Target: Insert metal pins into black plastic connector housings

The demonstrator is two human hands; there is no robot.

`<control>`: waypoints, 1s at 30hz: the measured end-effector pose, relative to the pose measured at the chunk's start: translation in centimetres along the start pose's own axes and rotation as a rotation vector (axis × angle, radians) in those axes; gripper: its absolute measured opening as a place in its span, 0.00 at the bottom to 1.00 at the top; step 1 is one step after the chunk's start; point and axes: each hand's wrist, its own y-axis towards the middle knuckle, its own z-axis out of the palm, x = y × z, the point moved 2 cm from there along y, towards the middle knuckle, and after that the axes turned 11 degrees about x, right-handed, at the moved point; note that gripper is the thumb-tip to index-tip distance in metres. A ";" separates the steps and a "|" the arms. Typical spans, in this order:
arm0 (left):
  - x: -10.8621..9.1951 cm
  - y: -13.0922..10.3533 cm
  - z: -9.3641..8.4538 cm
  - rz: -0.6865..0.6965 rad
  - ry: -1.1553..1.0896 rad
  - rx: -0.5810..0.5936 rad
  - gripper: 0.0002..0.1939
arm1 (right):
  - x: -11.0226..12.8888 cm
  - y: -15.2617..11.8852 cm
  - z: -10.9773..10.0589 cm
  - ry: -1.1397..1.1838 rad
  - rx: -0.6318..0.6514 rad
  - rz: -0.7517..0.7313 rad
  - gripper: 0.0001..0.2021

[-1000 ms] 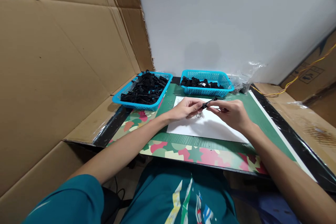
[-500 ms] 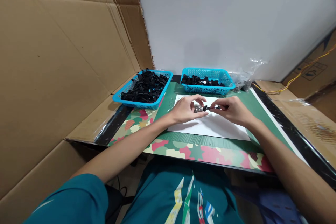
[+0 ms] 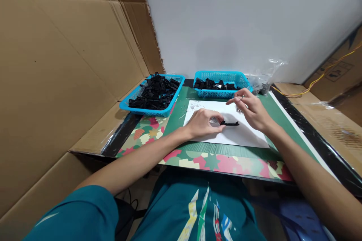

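Observation:
My left hand [image 3: 205, 123] pinches one end of a slim black plastic piece [image 3: 232, 123] between thumb and fingertips, holding it level just over a white sheet [image 3: 249, 139]. Small shiny metal bits [image 3: 213, 120] show through the gap between that thumb and the fingers. Up and to the right, my right hand [image 3: 251, 109] is raised over the sheet with its fingers bent together. A tiny shiny spot shows at its fingertips, too small to name. Beneath this hand lies another heap of metal bits [image 3: 239, 110], partly covered by it.
A blue basket [image 3: 158, 112] heaped with black pieces stands at the left. Another blue basket [image 3: 217, 93] with black parts sits at the back. Beside it are clear plastic bags [image 3: 261, 83]. Scattered metal bits [image 3: 195, 106] lie on the sheet's far left corner. Cardboard [image 3: 70, 64] walls the left side.
My right hand has let go of the black plastic piece and moved up and right, over the metal bits. The left hand still holds the piece, now slightly lower.

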 end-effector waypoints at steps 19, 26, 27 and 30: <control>0.1 0.0 0.6 -0.030 0.104 -0.012 0.07 | -0.5 -0.2 1.1 0.389 0.445 0.181 0.13; 0.3 0.0 0.8 -0.038 0.127 0.002 0.08 | -0.6 -0.1 1.2 0.303 0.497 0.160 0.10; 0.3 -0.1 0.8 -0.039 0.124 0.005 0.08 | -0.5 -0.1 1.2 0.291 0.498 0.157 0.09; 0.2 -0.1 0.8 -0.034 0.109 0.003 0.08 | -0.4 0.0 1.1 0.243 0.506 0.139 0.08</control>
